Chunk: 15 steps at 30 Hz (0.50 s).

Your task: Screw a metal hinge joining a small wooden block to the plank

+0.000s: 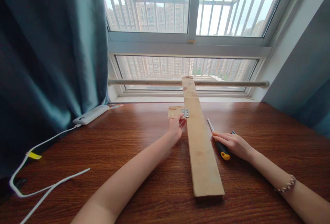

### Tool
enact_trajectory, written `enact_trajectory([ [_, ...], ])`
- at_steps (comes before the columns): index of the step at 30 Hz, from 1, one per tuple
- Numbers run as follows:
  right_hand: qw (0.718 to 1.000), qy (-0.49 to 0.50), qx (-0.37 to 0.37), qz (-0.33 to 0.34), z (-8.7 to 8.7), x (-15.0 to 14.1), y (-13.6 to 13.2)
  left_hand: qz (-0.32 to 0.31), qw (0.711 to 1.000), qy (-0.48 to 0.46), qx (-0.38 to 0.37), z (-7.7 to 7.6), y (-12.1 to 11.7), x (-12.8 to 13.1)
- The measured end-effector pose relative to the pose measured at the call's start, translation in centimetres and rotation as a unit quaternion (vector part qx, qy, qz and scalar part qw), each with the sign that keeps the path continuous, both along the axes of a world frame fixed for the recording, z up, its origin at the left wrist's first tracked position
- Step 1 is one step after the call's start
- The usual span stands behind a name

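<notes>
A long pale wooden board (202, 148) runs away from me, its far end raised at the window rail. At its left edge sits a metal hinge (185, 113), which joins or overlaps a small wooden block (174, 108). My left hand (176, 126) grips the block close to the hinge, fingers closed; the fingertips are partly hidden. To the right of the board, my right hand (233, 144) lies over a screwdriver (223, 151) with a black and yellow handle, fingers closed across it. The screwdriver's shaft points toward the window. A small dark and metallic object (233, 132) shows just behind that hand.
The brown wood-grain table (123, 138) reaches to the window sill. A rail (154, 83) crosses in front of the window. At left are a white power strip (90, 114), a white cable (48, 140) with a yellow tag, and a dark blue curtain (56, 45).
</notes>
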State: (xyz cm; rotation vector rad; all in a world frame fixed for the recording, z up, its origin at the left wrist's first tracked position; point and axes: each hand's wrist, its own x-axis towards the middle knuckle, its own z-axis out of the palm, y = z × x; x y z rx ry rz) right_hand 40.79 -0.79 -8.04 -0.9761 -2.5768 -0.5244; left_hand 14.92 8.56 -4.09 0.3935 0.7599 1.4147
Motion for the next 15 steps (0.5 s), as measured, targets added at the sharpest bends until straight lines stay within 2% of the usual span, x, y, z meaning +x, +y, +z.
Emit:
enact_trajectory([
  [4,1.0,0.002,0.002,0.001,0.2,-0.1,0.0,0.006,1.0,-0.005,-0.008,0.3,-0.1,0.0],
  [9,0.999,0.039,-0.036,-0.007,-0.1,-0.2,0.0,0.009,1.0,-0.002,-0.008,0.3,-0.1,0.0],
  [12,0.99,0.131,-0.048,-0.037,-0.3,0.4,0.4,0.008,1.0,-0.003,-0.009,0.2,0.0,0.0],
  [14,0.966,0.234,-0.03,-0.104,-0.3,1.5,1.0,0.01,1.0,-0.002,-0.008,0.2,0.0,0.0],
  [15,0.945,0.287,-0.019,-0.153,-0.3,2.2,1.4,0.01,1.0,-0.001,-0.006,0.1,0.1,0.0],
])
